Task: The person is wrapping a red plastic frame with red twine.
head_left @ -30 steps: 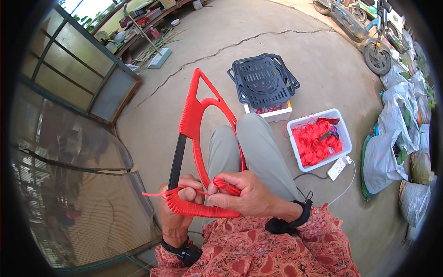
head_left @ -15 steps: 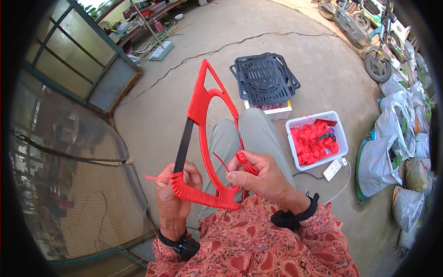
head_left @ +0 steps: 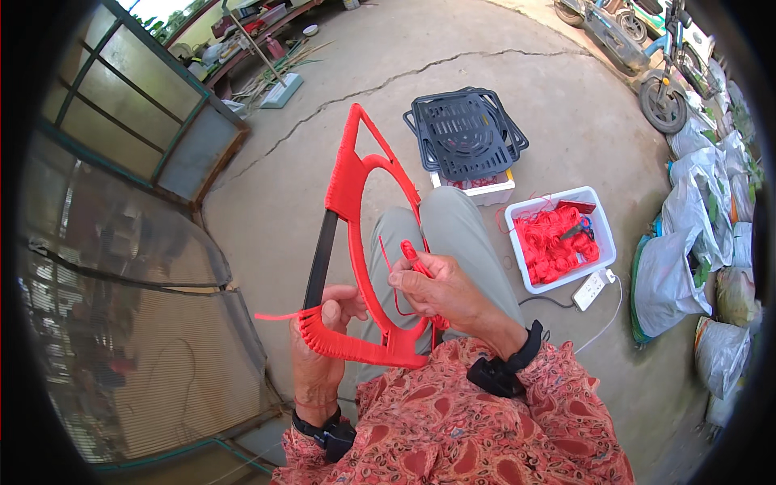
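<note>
A flat, angular frame [head_left: 343, 190] with a round inner ring [head_left: 359, 267] stands tilted over my lap. Red cord is wound tightly around most of it. One stretch of its left side shows bare black bar [head_left: 322, 257]. My left hand [head_left: 320, 356] grips the lower left corner from behind, thumb and fingers partly hidden by the frame. From that corner a short red cord end [head_left: 275, 316] sticks out to the left. To the right of the ring, my right hand [head_left: 457, 301] is closed around a small bundle of red cord [head_left: 414, 255]; a loose strand hangs beside it.
A white basin [head_left: 602, 242] holds red cord [head_left: 550, 250] and scissors [head_left: 575, 228]. Black slotted panels [head_left: 465, 133] lie stacked on a white box [head_left: 493, 192]. A power strip [head_left: 594, 289] lies by the basin. White sacks [head_left: 667, 279] line the right; framed panels [head_left: 137, 97] stand left.
My right hand has moved slightly left and down with the cord bundle, which now points more upward. My left fingers have shifted and spread a little behind the frame's corner.
</note>
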`<state>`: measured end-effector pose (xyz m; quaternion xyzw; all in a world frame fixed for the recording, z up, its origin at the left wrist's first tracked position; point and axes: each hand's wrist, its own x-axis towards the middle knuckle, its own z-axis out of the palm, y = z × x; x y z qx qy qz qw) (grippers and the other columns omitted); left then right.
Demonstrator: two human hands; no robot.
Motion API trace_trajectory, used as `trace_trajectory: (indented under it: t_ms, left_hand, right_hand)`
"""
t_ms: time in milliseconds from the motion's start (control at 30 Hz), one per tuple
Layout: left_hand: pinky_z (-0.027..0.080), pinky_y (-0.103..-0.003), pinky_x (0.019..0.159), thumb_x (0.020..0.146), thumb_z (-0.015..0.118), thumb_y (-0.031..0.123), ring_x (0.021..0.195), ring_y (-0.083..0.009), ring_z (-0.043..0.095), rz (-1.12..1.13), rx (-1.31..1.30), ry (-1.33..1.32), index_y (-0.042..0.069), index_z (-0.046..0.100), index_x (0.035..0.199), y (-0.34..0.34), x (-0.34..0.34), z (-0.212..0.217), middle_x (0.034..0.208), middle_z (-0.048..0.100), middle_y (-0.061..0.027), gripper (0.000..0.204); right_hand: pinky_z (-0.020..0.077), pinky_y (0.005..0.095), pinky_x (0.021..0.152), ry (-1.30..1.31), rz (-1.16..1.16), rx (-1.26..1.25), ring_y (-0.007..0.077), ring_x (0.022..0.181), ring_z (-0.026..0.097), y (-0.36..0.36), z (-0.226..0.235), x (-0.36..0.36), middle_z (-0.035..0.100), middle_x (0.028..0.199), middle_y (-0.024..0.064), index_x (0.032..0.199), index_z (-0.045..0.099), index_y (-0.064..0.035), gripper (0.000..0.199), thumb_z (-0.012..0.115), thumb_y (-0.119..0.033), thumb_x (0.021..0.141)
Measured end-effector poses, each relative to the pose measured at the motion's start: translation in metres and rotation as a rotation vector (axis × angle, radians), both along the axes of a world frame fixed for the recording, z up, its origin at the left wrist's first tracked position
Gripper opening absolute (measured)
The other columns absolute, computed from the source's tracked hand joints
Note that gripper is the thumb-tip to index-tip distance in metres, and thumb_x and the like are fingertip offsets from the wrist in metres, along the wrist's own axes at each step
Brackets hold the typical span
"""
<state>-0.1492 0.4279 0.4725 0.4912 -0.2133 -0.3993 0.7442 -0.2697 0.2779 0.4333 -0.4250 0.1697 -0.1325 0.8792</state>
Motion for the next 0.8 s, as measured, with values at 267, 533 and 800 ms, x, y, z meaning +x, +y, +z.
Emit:
trace_trajectory:
  t_ms: [267,533,800]
  left_hand:
    - [0.046,-0.038,0.067,0.091,0.056,0.027,0.075,-0.0256,0.058,-0.435,-0.168,0.396,0.000,0.056,0.104,-0.033,0.002,-0.024,0.083,0.058,-0.0133,0.030]
    - [0.050,-0.037,0.055,0.092,0.055,0.020,0.061,-0.0271,0.060,-0.653,-0.125,0.670,0.001,0.052,0.098,-0.082,-0.030,-0.024,0.078,0.059,-0.0159,0.021]
    - [0.051,-0.029,0.053,0.092,0.056,0.019,0.064,-0.0204,0.062,-0.801,-0.159,0.854,-0.003,0.054,0.100,-0.122,-0.080,-0.051,0.085,0.063,-0.0167,0.023]
  right_hand:
    - [0.0233,0.0199,0.039,0.001,-0.033,0.200,0.0015,0.043,0.032,-0.004,-0.017,-0.001,0.040,0.055,-0.0072,0.092,0.054,-0.0055,0.012,0.058,-0.017,0.092]
    - [0.0243,0.0190,0.039,-0.046,-0.262,0.280,0.0027,0.043,0.033,-0.031,0.003,-0.042,0.036,0.055,-0.0075,0.087,0.054,-0.0071,0.010,0.057,-0.016,0.091]
    - [0.0319,0.0189,0.035,0.000,-0.553,0.199,0.0031,0.040,0.033,-0.038,0.008,-0.098,0.030,0.052,-0.0065,0.084,0.049,-0.0071,0.013,0.052,-0.017,0.093]
